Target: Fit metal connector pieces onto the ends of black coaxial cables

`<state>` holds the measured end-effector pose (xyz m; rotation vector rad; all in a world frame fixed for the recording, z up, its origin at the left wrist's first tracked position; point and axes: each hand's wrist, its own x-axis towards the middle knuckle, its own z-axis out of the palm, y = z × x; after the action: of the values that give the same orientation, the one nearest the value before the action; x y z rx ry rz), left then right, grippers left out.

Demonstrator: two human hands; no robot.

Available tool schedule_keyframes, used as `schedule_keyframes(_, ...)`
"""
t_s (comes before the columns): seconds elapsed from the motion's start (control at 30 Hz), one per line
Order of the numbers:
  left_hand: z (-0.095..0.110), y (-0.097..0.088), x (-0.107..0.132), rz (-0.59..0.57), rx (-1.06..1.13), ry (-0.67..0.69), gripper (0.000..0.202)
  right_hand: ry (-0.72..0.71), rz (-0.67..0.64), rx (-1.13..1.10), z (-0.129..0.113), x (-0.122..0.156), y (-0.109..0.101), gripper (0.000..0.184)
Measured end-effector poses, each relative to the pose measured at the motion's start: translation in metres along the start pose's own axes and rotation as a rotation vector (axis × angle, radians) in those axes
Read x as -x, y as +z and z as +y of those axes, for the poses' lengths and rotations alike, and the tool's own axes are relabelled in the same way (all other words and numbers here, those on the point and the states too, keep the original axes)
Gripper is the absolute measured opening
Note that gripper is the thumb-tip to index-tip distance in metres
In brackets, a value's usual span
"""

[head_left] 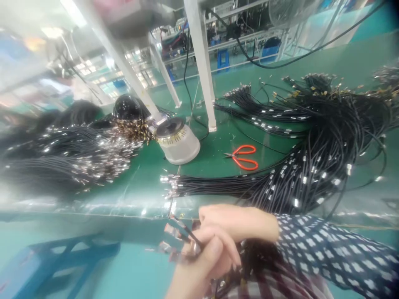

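Both hands meet close together low in the view, just in front of the table edge. My right hand (pixel 232 222), its wrist in a dark sleeve with white marks, is closed with curled fingers at the cables. Beneath it, my left hand (pixel 202 263) comes up from the bottom, thumb bent over, closed around a few black cables (pixel 190 236). Their metal-tipped ends stick out to the left, blurred by motion. More dark cables (pixel 262 263) lie below the right forearm, over the lap. The fingers partly hide what both hands grip.
Orange-handled snips (pixel 245 158) lie on the green table (pixel 215 145). Behind them stands a white tub with a dark disc on top (pixel 179 147). Large heaps of black cables spread right (pixel 330 137) and left (pixel 62 153). White posts (pixel 202 62) rise from the table; a blue stool (pixel 56 265) stands lower left.
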<state>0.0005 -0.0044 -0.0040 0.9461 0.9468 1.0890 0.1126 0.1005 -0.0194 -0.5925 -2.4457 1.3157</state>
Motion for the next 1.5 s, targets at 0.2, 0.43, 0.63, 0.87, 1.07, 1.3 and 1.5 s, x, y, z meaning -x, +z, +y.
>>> schedule_keyframes(0.2,-0.004,0.001,-0.014,-0.018,0.309,-0.118,0.035,0.085,0.379,-0.282,-0.019,0.007,-0.037,0.021)
schedule_keyframes(0.43,-0.002,0.002,-0.018,-0.018,0.277,-0.213,0.033,0.175,0.469,-0.551,-0.041,0.001,-0.036,0.010)
schedule_keyframes(0.63,0.002,0.000,-0.014,0.014,0.376,-0.137,0.043,0.186,0.426,-0.765,-0.019,0.016,-0.045,0.015)
schedule_keyframes(0.87,0.012,-0.009,-0.020,0.221,0.414,-0.025,0.032,0.078,0.443,-0.704,-0.019,0.039,-0.071,0.020)
schedule_keyframes(1.07,0.023,-0.001,-0.021,0.142,0.144,-0.102,0.031,0.135,0.215,-0.480,-0.041,0.037,-0.075,0.013)
schedule_keyframes(1.3,0.019,0.000,-0.021,0.247,0.128,-0.175,0.016,0.154,0.331,-0.802,-0.028,0.040,-0.057,0.013)
schedule_keyframes(1.5,0.009,0.001,-0.019,0.249,0.090,-0.181,0.016,0.216,0.404,-1.048,-0.013,0.047,-0.034,0.025)
